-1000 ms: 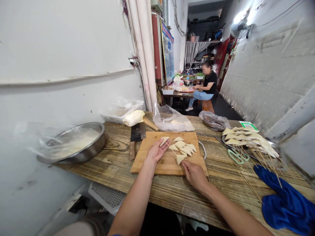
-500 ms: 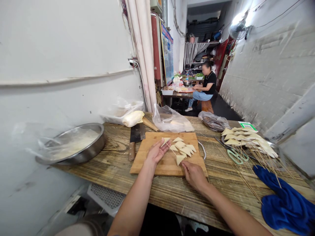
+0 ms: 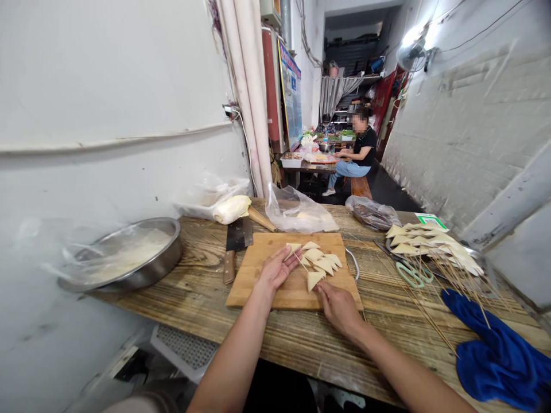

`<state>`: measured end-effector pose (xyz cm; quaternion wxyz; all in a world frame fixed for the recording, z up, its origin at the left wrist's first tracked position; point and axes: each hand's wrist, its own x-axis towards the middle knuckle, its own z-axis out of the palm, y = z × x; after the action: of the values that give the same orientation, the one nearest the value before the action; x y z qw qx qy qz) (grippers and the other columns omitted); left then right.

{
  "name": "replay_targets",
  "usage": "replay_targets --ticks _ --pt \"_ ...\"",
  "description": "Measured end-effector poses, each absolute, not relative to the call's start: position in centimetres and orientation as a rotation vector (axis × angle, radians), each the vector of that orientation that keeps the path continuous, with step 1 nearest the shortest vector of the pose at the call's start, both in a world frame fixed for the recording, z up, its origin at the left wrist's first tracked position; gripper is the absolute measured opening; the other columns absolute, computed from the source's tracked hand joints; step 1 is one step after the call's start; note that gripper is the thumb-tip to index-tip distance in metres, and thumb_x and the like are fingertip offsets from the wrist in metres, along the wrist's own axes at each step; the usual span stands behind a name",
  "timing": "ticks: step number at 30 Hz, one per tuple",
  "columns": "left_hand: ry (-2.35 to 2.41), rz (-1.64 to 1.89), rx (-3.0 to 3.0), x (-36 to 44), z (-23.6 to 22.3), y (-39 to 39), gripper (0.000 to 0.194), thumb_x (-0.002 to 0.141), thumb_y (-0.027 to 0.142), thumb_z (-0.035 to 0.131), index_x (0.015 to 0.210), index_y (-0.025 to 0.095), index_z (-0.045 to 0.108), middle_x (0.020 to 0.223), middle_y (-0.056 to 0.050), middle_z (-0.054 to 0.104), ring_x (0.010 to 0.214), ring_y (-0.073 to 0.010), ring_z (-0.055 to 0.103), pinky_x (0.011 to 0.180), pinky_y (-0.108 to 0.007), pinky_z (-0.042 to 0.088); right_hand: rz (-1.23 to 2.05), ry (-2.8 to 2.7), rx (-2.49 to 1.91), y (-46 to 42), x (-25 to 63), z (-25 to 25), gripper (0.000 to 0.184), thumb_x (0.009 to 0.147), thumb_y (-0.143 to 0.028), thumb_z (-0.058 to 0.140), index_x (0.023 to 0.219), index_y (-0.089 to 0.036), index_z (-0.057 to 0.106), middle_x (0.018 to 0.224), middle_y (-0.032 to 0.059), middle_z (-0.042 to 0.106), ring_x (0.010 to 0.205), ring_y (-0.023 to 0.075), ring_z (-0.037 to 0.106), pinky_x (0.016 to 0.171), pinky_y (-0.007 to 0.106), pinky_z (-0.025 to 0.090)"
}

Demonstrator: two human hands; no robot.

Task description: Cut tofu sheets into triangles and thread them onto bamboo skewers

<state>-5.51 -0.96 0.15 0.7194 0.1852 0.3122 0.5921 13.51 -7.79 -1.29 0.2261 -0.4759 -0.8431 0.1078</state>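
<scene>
On the wooden cutting board, my left hand holds a pale yellow triangular piece, which looks like tofu sheet, by thumb and fingers. My right hand pinches a thin bamboo skewer just below another triangle threaded on it. The skewer's tip points up and left, at the piece in my left hand; whether it has pierced that piece I cannot make out. Several loose triangles lie on the board beyond my hands.
A cleaver lies left of the board, near a metal basin. Finished skewers are piled at the right, beside green-handled scissors, loose skewers and a blue cloth. A person sits at a far table.
My left hand has shifted slightly right with its triangle, closer to the skewer. My right hand stays nearly in place, still holding the skewer. The view has moved a little.
</scene>
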Motion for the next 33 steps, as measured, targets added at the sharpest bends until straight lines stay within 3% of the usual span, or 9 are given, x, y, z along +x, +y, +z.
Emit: replay_targets --ticks 15,26,33 --pt "0.643 1.365 0.387 -4.1 0.9 -1.6 0.014 0.080 0.019 0.056 0.092 0.012 0.056 0.093 -0.015 0.067 0.093 -0.0219 0.063 0.085 -0.038 0.049 0.274 -2.269 -1.275 -7.7 13.3 -1.6 0.033 0.090 -0.021 0.026 0.094 -0.017 0.059 0.082 0.0071 0.067 0.071 0.0164 0.062 0.063 0.022 0.042" --pt "0.630 1.369 0.377 -3.7 0.9 -1.9 0.006 0.078 0.014 0.059 0.083 0.011 0.058 0.084 -0.009 0.068 0.088 -0.0218 0.064 0.087 -0.042 0.048 0.253 -2.242 -1.234 -7.6 13.4 -2.1 0.033 0.090 -0.020 0.026 0.097 -0.016 0.058 0.082 0.0076 0.067 0.068 0.0162 0.062 0.062 0.023 0.042" --pt "0.653 1.331 0.395 -3.2 1.1 -2.2 0.010 0.078 0.016 0.059 0.086 0.010 0.059 0.089 -0.012 0.068 0.088 -0.0211 0.064 0.087 -0.041 0.048 0.292 -2.201 -1.229 -7.6 13.3 -1.9 0.032 0.090 -0.021 0.027 0.096 -0.016 0.058 0.080 0.0079 0.067 0.067 0.0164 0.062 0.061 0.023 0.043"
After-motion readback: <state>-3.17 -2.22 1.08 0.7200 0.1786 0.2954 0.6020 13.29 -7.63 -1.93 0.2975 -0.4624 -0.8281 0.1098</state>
